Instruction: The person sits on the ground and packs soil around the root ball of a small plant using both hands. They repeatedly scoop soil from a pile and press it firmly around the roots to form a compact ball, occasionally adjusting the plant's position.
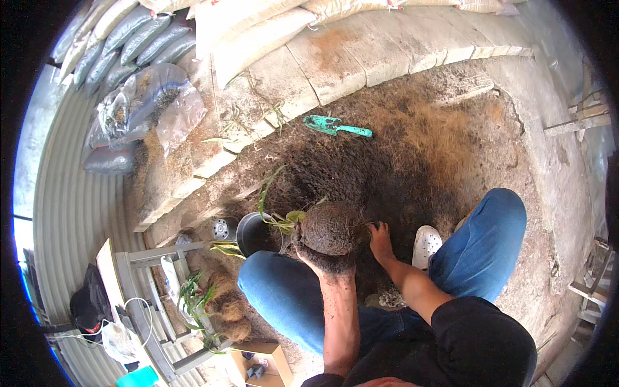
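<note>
A potted-plant root ball (332, 228), brown and bound with fine fibrous roots, rests in my left hand (313, 256), which is smeared with dark soil. The plant's green leaves (294, 216) stick out to the left of it, one long leaf curving upward. Just right of the root ball, my right hand (381, 243) is low over the dark soil (333, 169), fingers a little apart and nothing seen in them. Whether its fingertips touch the soil cannot be told. Left of the root ball stands a black plastic pot (251, 230), partly behind my knee.
A turquoise hand trowel (333, 126) lies on the soil beyond, near loose brown fibre (440, 130). Concrete slabs (333, 67) edge the bed, with stacked sacks (266, 43) behind. At left are a grey stool (150, 300), fibre-wrapped plants (227, 309) and a cardboard box (275, 363).
</note>
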Motion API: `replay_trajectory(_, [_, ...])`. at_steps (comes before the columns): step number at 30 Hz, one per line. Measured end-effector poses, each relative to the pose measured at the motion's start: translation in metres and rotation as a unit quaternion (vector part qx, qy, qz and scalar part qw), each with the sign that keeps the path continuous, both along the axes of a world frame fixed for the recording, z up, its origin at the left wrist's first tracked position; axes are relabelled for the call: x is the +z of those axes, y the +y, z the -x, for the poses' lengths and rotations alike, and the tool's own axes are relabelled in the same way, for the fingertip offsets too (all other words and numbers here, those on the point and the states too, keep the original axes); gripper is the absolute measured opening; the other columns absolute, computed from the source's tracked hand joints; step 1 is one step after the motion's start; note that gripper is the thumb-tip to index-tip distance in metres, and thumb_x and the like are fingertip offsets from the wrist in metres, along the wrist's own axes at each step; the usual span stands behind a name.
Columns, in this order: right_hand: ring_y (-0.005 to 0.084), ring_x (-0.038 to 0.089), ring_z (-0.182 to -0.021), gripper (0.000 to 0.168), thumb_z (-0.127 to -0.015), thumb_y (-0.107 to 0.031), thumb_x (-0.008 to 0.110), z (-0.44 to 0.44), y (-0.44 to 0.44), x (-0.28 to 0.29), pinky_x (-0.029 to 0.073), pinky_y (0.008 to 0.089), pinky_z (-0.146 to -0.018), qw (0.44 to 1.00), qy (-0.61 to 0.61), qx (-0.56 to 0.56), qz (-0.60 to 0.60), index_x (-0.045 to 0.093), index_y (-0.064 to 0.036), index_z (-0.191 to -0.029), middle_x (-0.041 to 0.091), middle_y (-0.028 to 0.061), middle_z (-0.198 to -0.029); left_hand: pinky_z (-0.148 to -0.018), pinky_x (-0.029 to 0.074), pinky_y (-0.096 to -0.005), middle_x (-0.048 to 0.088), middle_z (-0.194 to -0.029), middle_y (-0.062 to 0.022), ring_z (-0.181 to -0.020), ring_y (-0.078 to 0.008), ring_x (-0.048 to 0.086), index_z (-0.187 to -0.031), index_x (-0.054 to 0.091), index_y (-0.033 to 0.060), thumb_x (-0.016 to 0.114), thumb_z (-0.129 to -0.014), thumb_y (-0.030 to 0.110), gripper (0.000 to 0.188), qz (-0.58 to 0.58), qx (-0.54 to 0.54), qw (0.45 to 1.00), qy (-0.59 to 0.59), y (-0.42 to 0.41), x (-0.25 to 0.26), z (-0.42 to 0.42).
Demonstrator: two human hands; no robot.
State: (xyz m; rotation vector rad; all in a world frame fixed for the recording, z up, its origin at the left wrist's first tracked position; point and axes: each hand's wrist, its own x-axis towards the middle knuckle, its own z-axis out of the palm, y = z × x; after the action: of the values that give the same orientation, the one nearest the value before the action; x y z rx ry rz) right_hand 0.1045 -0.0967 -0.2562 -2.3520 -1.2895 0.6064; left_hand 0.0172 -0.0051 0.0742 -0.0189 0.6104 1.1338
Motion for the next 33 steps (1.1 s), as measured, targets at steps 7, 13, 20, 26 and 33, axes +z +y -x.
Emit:
replay_trajectory(7, [0.0358,0.048,-0.119,0.043,-0.088,-0.022,0.054,-0.035,0.069,0.007,0.040,0.0469,-0.101,0.680,0.535,-0.475,-0.163,0.051,-0.006,-0.128,0.050,0.0178,-0.132,-0.091,0.045,-0.0530,0.059,-0.117,-0.0126,-0.106,-0.0332,0.056,-0.118,0.057,0.0108,0.047,-0.085,0.051,0.054,-0.031,-0.017,0.998,-0.056,-0.004,0.011,-0.009])
replay_trajectory(13, [0.0294,0.051,-0.118,0.040,-0.095,-0.026,0.046,-0.057,0.154,0.117,0.040,0.0446,-0.100,0.419,0.822,-0.251,-0.293,0.050,-0.003,-0.127,0.053,0.0112,-0.130,-0.089,0.048,-0.0508,0.061,-0.116,-0.0110,-0.104,-0.0316,0.058,-0.117,0.058,0.0114,0.044,-0.086,0.049,0.051,-0.069,-0.020,0.996,-0.056,0.002,0.031,-0.006])
replay_trajectory(20, [0.0238,0.060,-0.106,0.037,-0.096,-0.022,0.042,-0.093,0.211,0.295,0.049,0.0375,-0.091,0.636,0.687,0.053,-0.347,0.052,0.000,-0.123,0.059,0.0151,-0.120,-0.093,0.044,-0.0505,0.058,-0.121,-0.0102,-0.110,-0.0309,0.055,-0.123,0.054,0.0135,0.036,-0.088,0.046,0.051,-0.086,-0.072,0.984,-0.136,0.040,0.060,-0.009])
replay_trajectory(26, [0.0245,0.064,-0.079,0.018,-0.088,-0.013,0.051,-0.102,0.197,0.354,0.054,0.0366,-0.077,0.522,0.836,0.005,-0.168,0.062,0.001,-0.089,0.065,0.0132,-0.088,-0.097,0.041,-0.0529,0.055,-0.126,-0.0107,-0.115,-0.0330,0.052,-0.125,0.054,0.0137,0.030,-0.088,0.045,0.054,-0.078,-0.052,0.985,-0.146,0.075,0.039,-0.012])
replay_trajectory(33, [0.0199,0.064,-0.073,0.012,-0.078,-0.007,0.061,-0.081,0.154,0.378,0.055,0.0280,-0.063,0.572,0.807,-0.049,-0.137,0.065,-0.003,-0.089,0.066,0.0088,-0.085,-0.095,0.043,-0.0520,0.059,-0.121,-0.0106,-0.112,-0.0324,0.054,-0.121,0.057,0.0131,0.031,-0.085,0.050,0.058,-0.064,0.003,0.979,-0.191,0.067,0.000,-0.007])
